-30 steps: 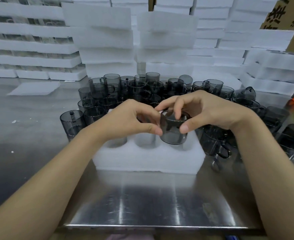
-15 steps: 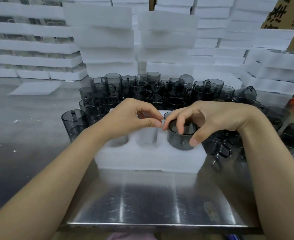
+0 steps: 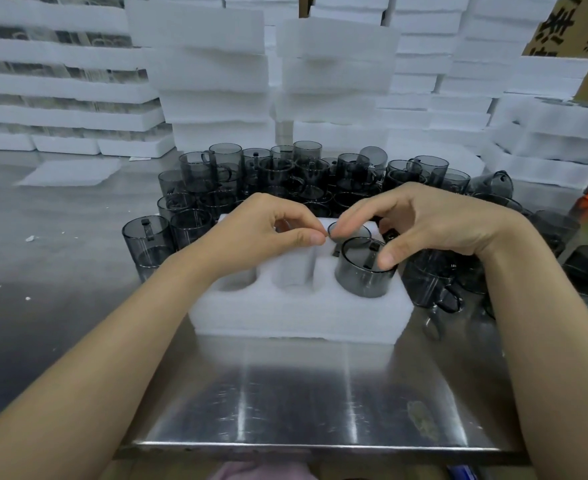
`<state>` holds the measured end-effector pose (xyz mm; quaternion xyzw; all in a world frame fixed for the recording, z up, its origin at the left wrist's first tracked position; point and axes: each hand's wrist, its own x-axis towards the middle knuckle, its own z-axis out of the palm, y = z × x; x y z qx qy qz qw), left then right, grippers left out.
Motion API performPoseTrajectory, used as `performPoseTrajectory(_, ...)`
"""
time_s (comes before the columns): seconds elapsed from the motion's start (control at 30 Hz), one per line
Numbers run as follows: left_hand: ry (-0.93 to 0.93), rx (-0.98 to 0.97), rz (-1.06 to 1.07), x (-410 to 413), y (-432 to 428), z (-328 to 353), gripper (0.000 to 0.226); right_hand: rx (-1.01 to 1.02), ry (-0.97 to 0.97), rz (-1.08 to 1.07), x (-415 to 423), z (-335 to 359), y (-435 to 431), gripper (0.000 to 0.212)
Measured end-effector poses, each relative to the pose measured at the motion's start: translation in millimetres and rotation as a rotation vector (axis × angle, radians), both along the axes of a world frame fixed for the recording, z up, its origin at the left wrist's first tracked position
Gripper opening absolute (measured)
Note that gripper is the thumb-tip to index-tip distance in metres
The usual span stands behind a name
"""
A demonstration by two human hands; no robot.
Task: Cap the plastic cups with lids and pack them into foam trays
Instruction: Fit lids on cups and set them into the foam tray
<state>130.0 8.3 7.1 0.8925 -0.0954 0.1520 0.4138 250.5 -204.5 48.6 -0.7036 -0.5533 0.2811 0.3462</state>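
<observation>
left hand (image 3: 268, 233) hovers over the foam tray (image 3: 296, 313) on the worktop (image 3: 285, 403), fingers curled, thumb on index, can't tell if they're pinching anything. grey cup (image 3: 363, 277) sits in the tray's near right pocket, second cup (image 3: 351, 231) in the pocket just behind it. right hand (image 3: 441, 223) has its fingers clamped round the grey cup's rim.

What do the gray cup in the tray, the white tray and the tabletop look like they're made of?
Cup: smoky see-through plastic, glossy. Tray: white foam, matte with a fuzzy, grainy edge. Tabletop: likely stainless steel, brushed, with streaky reflections.
</observation>
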Motion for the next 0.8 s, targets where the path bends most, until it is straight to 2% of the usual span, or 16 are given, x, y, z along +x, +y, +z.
performPoseTrajectory(0.1,0.007,-0.005,0.000,-1,0,1,0.006,0.002,-0.051,-0.069,2,-5,6,0.040)
performPoseTrajectory(0.2,0.004,0.002,0.000,-2,-1,1,0.007,0.089,-0.028,-0.154,2,-8,10,0.018)
performPoseTrajectory(0.27,-0.013,0.006,-0.001,-3,-3,2,0.010,0.109,-0.044,-0.159,2,-9,14,0.013)
performPoseTrajectory(0.4,-0.056,-0.010,-0.026,-7,-4,10,0.017,0.084,-0.062,-0.152,0,-11,19,0.013)
performPoseTrajectory(0.53,-0.028,-0.017,-0.170,-11,-18,13,0.018,0.050,-0.055,-0.110,-4,-11,23,0.006)
performPoseTrajectory(0.63,-0.033,0.044,-0.215,-10,-31,9,0.019,0.011,-0.078,-0.106,-3,-9,17,0.007)
performPoseTrajectory(0.8,-0.036,0.017,-0.225,-9,-34,6,0.011,-0.045,0.055,-0.156,12,-4,-5,0.014)
